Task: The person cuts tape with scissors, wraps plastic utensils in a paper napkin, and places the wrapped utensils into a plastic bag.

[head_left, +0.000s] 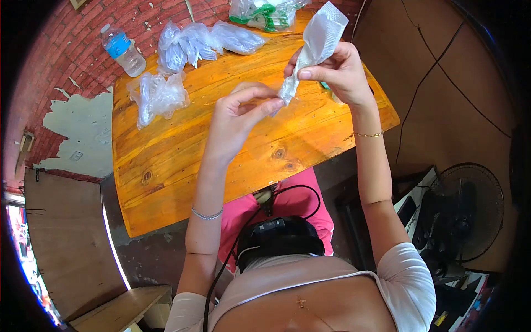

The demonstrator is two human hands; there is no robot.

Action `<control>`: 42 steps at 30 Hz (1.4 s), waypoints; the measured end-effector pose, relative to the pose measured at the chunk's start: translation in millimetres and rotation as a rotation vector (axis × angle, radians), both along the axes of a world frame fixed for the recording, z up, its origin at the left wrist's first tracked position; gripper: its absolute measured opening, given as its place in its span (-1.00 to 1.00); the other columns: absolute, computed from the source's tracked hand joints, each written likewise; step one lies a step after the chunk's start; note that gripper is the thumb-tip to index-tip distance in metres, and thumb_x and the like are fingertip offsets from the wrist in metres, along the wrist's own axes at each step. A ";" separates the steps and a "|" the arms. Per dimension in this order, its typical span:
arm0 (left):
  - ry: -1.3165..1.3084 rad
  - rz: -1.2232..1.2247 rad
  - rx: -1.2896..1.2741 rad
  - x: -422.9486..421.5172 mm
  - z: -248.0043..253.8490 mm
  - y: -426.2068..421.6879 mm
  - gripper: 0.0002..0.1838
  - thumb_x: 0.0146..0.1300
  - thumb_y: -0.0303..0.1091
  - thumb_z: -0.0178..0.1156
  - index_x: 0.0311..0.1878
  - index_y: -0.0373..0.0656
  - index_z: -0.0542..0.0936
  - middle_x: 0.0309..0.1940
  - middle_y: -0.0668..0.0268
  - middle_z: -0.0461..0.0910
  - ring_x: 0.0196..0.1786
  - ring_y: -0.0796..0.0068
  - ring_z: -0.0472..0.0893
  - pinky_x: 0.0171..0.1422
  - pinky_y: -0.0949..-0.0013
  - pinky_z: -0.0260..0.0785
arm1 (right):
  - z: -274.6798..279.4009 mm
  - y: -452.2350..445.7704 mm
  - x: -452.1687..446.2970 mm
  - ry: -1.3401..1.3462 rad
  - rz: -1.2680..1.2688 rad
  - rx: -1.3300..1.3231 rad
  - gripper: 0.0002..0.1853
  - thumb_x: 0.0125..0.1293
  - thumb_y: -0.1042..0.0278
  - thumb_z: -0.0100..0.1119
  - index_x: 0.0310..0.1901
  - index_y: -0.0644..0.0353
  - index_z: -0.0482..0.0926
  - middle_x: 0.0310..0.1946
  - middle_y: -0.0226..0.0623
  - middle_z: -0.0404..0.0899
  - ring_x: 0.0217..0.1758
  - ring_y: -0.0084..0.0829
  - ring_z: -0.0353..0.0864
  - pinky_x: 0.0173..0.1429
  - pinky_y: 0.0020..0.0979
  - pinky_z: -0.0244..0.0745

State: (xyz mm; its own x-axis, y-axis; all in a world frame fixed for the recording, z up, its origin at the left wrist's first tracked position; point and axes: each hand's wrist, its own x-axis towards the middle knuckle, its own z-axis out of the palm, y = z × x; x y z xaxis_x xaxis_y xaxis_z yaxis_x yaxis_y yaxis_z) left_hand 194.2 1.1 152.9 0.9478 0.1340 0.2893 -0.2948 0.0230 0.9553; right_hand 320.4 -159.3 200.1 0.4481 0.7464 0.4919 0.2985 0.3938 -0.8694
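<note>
Above the wooden table (182, 149), a white textured napkin (321, 36) is twisted narrow toward its lower end and flares wide at the top. My right hand (340, 72) grips its middle between thumb and fingers. At the lower tip, my left hand (249, 110) pinches the napkin between thumb and fingertips. A bit of clear plastic shows by the left fingertips. Whatever lies inside the wrapped napkin is hidden.
Clear plastic bags (185, 44) of plastic utensils lie at the table's back, with another bag (157, 97) nearer. A water bottle (124, 51) and a green-marked bag (268, 14) stand behind. A fan (462, 213) is at the right.
</note>
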 end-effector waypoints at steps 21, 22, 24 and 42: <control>-0.089 0.100 -0.350 5.9 2.6 -12.7 -0.73 0.20 -0.50 0.15 -0.04 -0.39 0.48 -0.21 0.18 0.59 -0.23 0.54 0.59 -0.11 0.47 0.49 | -1.2 2.7 -22.1 -0.638 -0.719 0.245 -0.76 -0.05 0.40 0.36 -0.31 0.22 0.57 -0.43 -0.39 0.47 -0.40 -0.56 0.44 -0.36 -0.54 0.34; -0.106 0.118 -0.375 6.3 2.4 -13.8 -0.73 0.20 -0.51 0.15 -0.04 -0.39 0.47 -0.21 0.19 0.59 -0.23 0.54 0.59 -0.11 0.47 0.49 | 6.4 3.8 -34.2 -0.741 -0.725 0.194 -0.77 -0.07 0.41 0.36 -0.33 0.20 0.57 -0.45 -0.39 0.44 -0.41 -0.53 0.42 -0.36 -0.52 0.34; -0.144 0.143 -0.371 7.6 2.5 -15.9 -0.72 0.20 -0.51 0.14 -0.03 -0.40 0.46 -0.21 0.20 0.59 -0.23 0.54 0.59 -0.11 0.46 0.50 | 9.7 9.8 -44.1 -0.880 -0.742 0.129 -0.79 -0.10 0.42 0.35 -0.36 0.17 0.58 -0.48 -0.37 0.41 -0.42 -0.46 0.40 -0.34 -0.49 0.33; -0.126 0.106 -0.377 7.7 4.2 -19.5 -0.71 0.21 -0.54 0.11 -0.01 -0.42 0.44 -0.18 0.20 0.57 -0.20 0.53 0.59 -0.11 0.45 0.51 | 3.8 18.9 -31.2 -1.205 -0.788 0.043 -0.82 -0.07 0.40 0.30 -0.44 0.15 0.49 -0.44 -0.36 0.39 -0.36 -0.32 0.42 -0.30 -0.37 0.33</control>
